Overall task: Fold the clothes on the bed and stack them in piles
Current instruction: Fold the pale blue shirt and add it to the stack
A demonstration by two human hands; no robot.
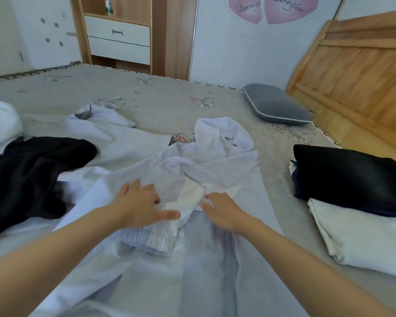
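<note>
White shirt (206, 161) spread crumpled mid-bed, nearer front edge, laid out for folding. Left hand (140, 200) flat on fabric, fingers straight, thumb touching bunched collar area, likely pinning cloth while smoothing. Right hand (222, 209) loosely open just beside collar, gripping nothing. Black garment (32, 170) unfolded toward left edge. Folded black piece (350, 179) and folded white piece (361, 236) stacked at right edge, out of working area. Grey pillow (277, 104) near headboard corner.

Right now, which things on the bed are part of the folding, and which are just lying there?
Part of the folding:
- white shirt under both hands: left hand, right hand
- loose black garment
- white garment behind
- folded black piece
- folded white piece

Just lying there:
- grey pillow
- wooden headboard
</note>
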